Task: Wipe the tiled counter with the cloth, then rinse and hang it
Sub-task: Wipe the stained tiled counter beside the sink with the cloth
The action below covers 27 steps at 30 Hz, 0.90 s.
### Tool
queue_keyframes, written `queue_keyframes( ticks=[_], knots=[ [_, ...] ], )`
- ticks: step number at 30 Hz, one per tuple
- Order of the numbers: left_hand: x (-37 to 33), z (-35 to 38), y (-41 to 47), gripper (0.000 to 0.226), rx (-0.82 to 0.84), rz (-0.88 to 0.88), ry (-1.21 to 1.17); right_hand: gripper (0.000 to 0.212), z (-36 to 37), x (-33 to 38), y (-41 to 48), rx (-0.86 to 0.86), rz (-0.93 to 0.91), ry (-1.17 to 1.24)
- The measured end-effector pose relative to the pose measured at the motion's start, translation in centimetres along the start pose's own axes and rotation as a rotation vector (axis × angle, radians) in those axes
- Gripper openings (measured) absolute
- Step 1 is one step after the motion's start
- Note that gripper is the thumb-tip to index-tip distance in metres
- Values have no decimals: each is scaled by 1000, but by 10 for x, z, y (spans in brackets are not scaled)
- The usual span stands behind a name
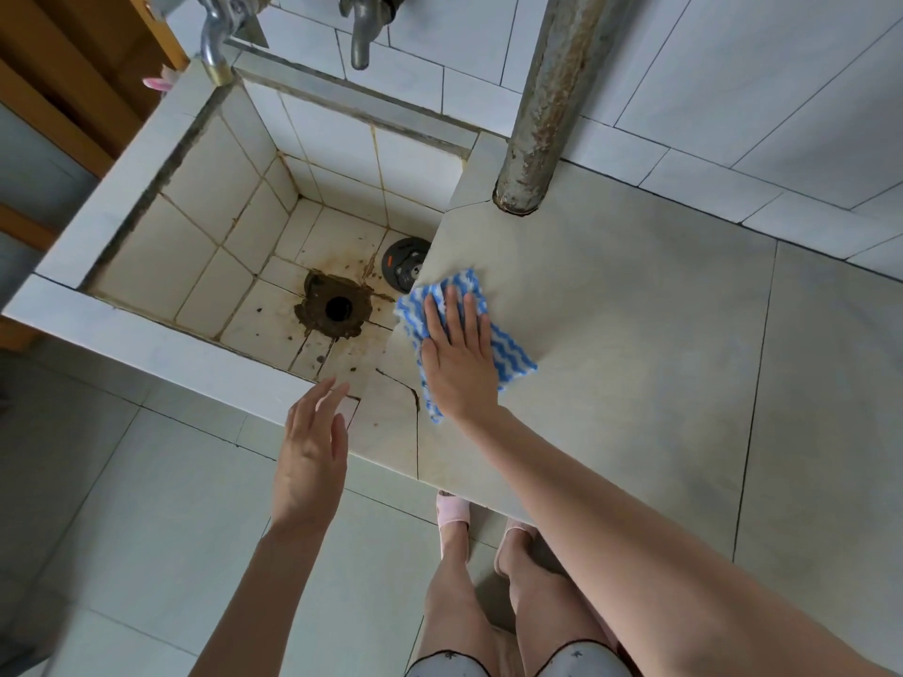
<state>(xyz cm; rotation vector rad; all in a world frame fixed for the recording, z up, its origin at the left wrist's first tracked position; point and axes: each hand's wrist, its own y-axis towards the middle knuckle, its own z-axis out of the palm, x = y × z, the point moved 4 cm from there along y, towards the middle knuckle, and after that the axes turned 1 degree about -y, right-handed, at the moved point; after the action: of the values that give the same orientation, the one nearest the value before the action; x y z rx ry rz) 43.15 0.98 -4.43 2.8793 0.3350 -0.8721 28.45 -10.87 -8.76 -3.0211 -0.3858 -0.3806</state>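
Note:
A blue-and-white wavy-striped cloth [508, 351] lies flat on the pale tiled counter [635, 344], at its left edge beside the sink. My right hand [457, 359] presses flat on the cloth, fingers spread and pointing away from me, covering its middle. Part of the cloth hangs slightly over the counter's edge toward the sink. My left hand [312, 452] hovers open and empty near the sink's front rim, fingers loosely apart.
A deep tiled sink [234, 227] with a rusty drain hole [336, 307] and a dark round drain cover [403, 263] sits left of the counter. Two taps [361, 36] hang above it. A rusty vertical pipe [547, 105] meets the counter's back. My slippered feet stand on the floor below.

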Motion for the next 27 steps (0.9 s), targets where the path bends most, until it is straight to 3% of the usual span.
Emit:
queue_keyframes(
  ticks=[10, 18, 21, 27],
  knots=[
    [14, -7, 2, 37, -15, -96, -32, 50, 11, 55, -74, 85, -218, 93],
    [16, -8, 3, 34, -25, -102, -26, 49, 12, 50, -109, 170, -303, 126],
    [15, -8, 2, 34, -23, -65, -33, 49, 7, 33, -124, 134, -232, 100],
    [21, -9, 1, 33, -1, -83, -29, 54, 10, 25, -149, 47, 125, 153]
  ],
)
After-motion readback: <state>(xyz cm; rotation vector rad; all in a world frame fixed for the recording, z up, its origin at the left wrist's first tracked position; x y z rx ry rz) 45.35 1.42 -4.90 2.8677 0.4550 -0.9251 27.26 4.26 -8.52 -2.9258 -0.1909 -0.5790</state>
